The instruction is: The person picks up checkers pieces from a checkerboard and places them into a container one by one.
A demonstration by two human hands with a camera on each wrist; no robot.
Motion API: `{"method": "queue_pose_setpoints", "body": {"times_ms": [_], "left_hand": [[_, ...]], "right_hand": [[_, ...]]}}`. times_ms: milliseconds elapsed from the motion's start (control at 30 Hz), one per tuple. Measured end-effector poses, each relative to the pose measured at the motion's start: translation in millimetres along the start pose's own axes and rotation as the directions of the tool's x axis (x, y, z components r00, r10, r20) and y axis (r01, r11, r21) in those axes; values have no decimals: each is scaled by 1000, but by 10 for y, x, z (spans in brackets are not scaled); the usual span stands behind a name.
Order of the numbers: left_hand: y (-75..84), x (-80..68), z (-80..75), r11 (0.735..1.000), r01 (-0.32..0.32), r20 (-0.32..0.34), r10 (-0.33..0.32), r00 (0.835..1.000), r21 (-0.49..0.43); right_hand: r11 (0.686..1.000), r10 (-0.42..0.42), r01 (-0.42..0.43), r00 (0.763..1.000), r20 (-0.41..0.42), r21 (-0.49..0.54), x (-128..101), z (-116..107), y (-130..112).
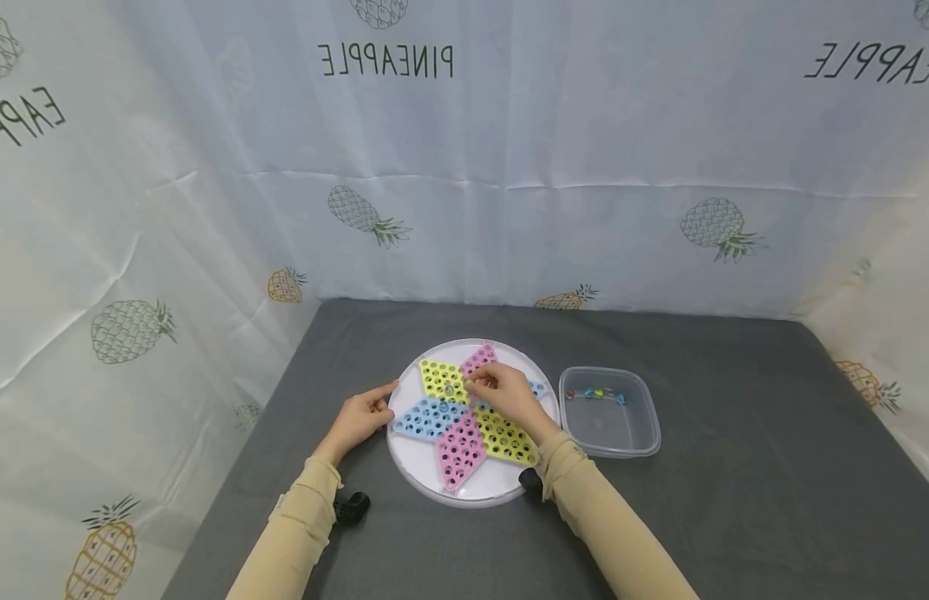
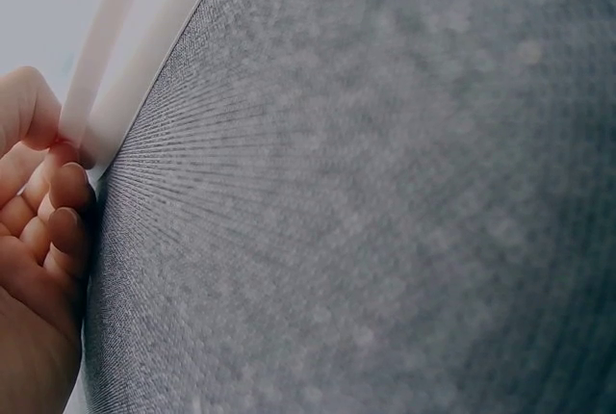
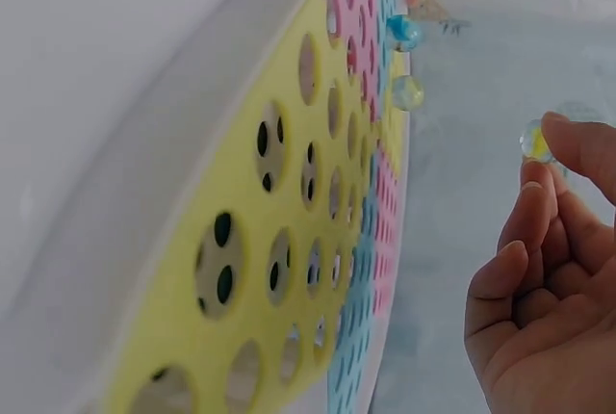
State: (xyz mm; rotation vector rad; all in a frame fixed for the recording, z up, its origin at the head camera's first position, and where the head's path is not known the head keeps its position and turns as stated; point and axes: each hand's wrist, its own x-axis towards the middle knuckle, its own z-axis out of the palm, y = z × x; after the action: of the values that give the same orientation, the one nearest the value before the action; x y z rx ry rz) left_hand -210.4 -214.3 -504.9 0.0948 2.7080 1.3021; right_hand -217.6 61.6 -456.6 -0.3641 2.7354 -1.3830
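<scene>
A round white Chinese checkers board (image 1: 415, 475) carries a star of perforated pink, yellow and blue sections. My left hand (image 1: 362, 415) grips its left rim between thumb and index finger, the other fingers curled. Over the star, my right hand (image 1: 506, 393) pinches a clear marble with a yellow swirl (image 3: 535, 141) between thumb and fingertips. That marble is held apart from the holes in the right wrist view. Two marbles sit on the board: a blue one (image 3: 404, 33) and a pale yellowish one (image 3: 407, 92). My right hand and forearm cover part of the star.
Right of the board stands a clear plastic box (image 1: 610, 440) with several coloured marbles (image 1: 599, 393) along its far side. Dark grey cloth (image 1: 741, 467) covers the table. Pineapple-print curtains (image 1: 464, 242) hang behind and at the sides.
</scene>
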Motion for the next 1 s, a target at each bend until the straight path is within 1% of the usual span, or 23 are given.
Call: {"method": "queue_pose_setpoints", "body": {"times_ms": [233, 500, 700, 833, 1000], "left_hand": [[4, -1, -8, 1000, 4, 0, -4, 1000, -9], [-4, 18, -14, 1000, -9, -6, 9, 1000, -3], [-6, 28, -3, 1000, -4, -7, 4, 1000, -1], [-4, 24, 3, 1000, 2, -8, -2, 1000, -5], [-12, 24, 12, 1000, 7, -9, -8, 1000, -12]], "right_hand": [[1000, -10, 10, 999, -41, -2, -133, -133, -26], [996, -86, 86, 993, -81, -6, -285, -286, 0], [995, -94, 95, 990, -108, 3, -371, -365, 50], [993, -116, 119, 984, -135, 12, -412, -400, 88], [985, -169, 171, 972, -161, -5, -441, -442, 144]]}}
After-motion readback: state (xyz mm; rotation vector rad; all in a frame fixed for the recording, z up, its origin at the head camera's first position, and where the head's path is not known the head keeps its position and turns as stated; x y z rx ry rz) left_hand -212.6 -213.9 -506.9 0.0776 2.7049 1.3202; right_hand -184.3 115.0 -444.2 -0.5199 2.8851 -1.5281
